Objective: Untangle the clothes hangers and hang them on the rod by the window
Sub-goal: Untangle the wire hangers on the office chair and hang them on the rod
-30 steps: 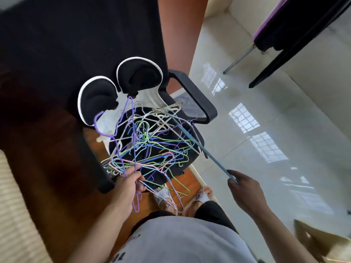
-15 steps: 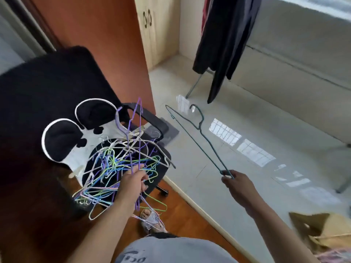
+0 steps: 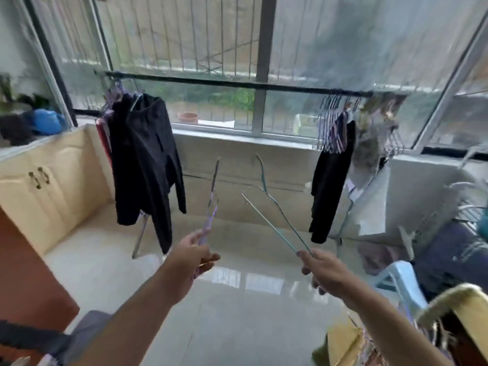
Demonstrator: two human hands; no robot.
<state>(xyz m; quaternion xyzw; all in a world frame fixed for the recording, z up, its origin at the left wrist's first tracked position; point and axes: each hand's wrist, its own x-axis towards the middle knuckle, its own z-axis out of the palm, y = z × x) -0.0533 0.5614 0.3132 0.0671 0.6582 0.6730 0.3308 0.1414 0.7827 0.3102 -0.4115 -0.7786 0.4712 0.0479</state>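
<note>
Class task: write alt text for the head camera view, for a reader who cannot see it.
A person facing a window holds a purple hanger in the left hand and a green hanger in the right hand, below a dark rod carrying black clothes.

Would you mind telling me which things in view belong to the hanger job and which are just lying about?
Part of the job:
- purple hanger, held in the left hand
- green hanger, held in the right hand
- rod by the window

Just lying about:
- black garment on the rod
- cabinet
- blue plastic chair
- terracotta pot
</note>
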